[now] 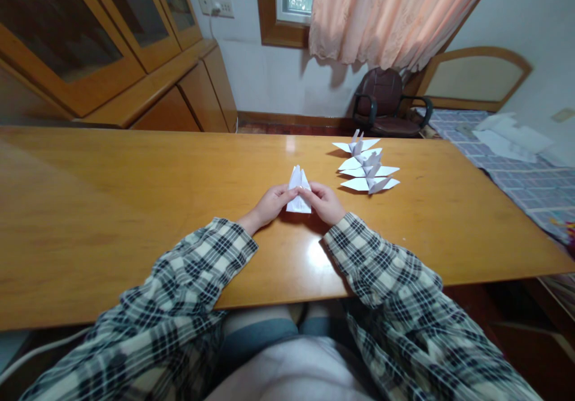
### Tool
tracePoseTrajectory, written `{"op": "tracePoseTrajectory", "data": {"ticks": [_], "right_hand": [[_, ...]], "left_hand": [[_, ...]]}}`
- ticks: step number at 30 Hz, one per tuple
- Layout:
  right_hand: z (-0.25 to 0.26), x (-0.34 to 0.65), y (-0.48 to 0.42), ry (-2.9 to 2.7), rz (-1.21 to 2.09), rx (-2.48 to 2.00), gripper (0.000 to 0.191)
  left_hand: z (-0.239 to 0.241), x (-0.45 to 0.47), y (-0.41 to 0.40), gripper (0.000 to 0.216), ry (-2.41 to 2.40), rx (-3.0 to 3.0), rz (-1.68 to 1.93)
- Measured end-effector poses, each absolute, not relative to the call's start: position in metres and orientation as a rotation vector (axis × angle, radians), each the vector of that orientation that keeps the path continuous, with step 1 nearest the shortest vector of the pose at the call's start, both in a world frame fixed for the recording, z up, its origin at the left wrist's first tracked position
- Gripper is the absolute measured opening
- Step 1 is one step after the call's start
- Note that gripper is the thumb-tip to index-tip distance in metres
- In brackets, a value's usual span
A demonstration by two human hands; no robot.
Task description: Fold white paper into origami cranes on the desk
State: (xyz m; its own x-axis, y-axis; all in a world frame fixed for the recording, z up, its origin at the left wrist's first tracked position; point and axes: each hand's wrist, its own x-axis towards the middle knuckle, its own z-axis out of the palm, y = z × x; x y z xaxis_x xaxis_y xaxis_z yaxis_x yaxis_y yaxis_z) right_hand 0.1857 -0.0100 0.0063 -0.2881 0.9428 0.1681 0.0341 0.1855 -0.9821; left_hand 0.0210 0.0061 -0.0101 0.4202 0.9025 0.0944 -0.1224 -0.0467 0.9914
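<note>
A piece of folded white paper (298, 204), narrow and pointed at its far end, is held between both hands over the table. My left hand (272, 202) grips its left edge, thumb on the front face. From the right side my right hand (327, 201) holds it too, its thumb meeting the left one near the paper's middle. Fingers behind the paper are hidden. To the right, apart from my hands, several folded white paper cranes (369, 172) stand in a row with wings spread.
The wooden table (135, 209) spans the view, its front edge close to my lap. Beyond it are a dark armchair (384, 101) and a pink curtain (377, 17). A wooden cabinet (162, 110) stands at the left, and a bed (530, 179) with a checked cover at the right.
</note>
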Motion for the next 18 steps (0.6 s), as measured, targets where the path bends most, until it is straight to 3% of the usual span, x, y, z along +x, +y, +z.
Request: {"op": "tracePoseTrajectory", "data": {"ticks": [18], "right_hand": [[0.0088,0.1870,-0.0088,-1.458,1.223,-1.011,0.060]], "left_hand": [[-0.0068,0.0200,0.0033,0.053,0.750,1.538,0.828]]}}
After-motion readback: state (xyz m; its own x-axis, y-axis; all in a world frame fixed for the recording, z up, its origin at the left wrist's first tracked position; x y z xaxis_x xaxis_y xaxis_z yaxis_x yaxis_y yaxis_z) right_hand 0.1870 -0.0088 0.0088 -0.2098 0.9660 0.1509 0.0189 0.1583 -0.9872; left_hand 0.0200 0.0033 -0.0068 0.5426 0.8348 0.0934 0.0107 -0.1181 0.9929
